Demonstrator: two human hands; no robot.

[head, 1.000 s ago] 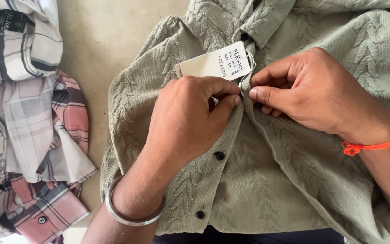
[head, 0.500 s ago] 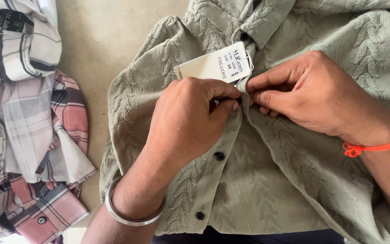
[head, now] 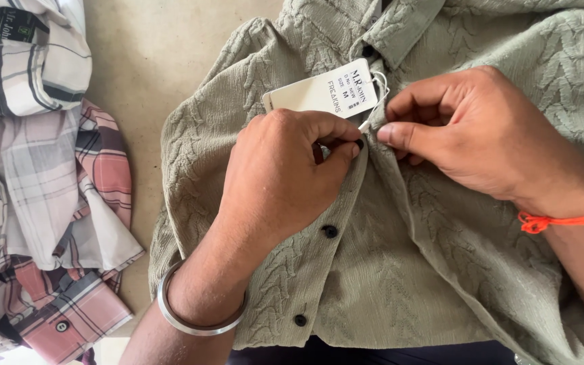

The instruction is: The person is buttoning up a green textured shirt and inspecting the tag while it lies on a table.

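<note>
A sage green textured shirt (head: 400, 270) lies spread out in front of me, collar at the top. My left hand (head: 285, 176) pinches the button edge of the placket near a black button at its thumb tip. My right hand (head: 468, 135) pinches the opposite placket edge right beside it, fingertips nearly touching the left thumb. A cream paper tag (head: 322, 91) hangs by a white string just above both hands. Two more black buttons (head: 330, 231) show lower on the placket. A steel bangle sits on my left wrist, an orange thread on my right.
A heap of pink, white and grey plaid shirts (head: 42, 189) lies at the left, over a beige surface (head: 157, 61). A dark strip of fabric shows at the bottom edge under the green shirt.
Both hands have shifted slightly upward with the placket edges. My right thumb and forefinger have parted a little from the left thumb; the tag has tilted.
</note>
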